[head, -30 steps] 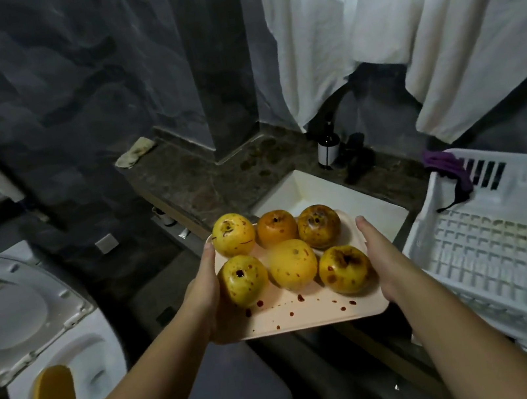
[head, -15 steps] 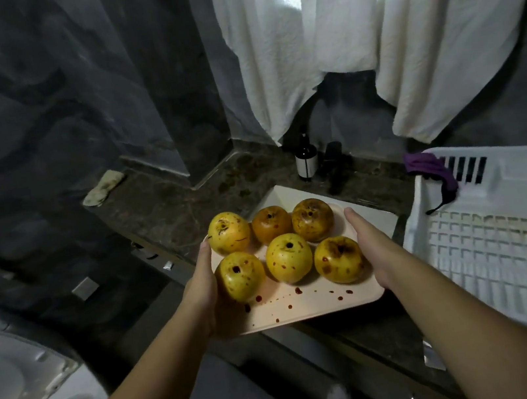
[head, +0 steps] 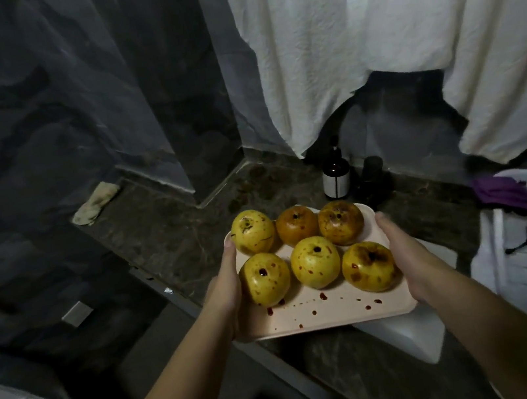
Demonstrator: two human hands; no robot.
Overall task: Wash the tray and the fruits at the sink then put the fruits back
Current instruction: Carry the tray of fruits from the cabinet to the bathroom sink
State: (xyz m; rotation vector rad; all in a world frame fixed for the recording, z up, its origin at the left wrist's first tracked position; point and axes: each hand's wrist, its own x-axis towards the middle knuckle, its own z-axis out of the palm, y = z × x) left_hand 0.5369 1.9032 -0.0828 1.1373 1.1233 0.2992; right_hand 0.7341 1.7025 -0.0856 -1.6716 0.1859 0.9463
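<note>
Nothing looks washed yet. The pale pink rectangular tray (head: 324, 310) is carried level above the dark stone counter (head: 170, 228), and red spots still dot its near part. Six round yellow and orange fruits (head: 315, 262), blotched brown and red, sit on it in two rows between the two hands. The left hand (head: 226, 289) grips the tray's left edge, thumb over the rim; the right hand (head: 406, 261) grips the right edge the same way. The fingers of both are under the tray, hidden. Washing tray and fruits and putting the fruits back all remain. The white sink (head: 411, 336) shows only as a corner below the right hand; no tap is visible, perhaps behind the hanging white cloth (head: 383, 25).
</note>
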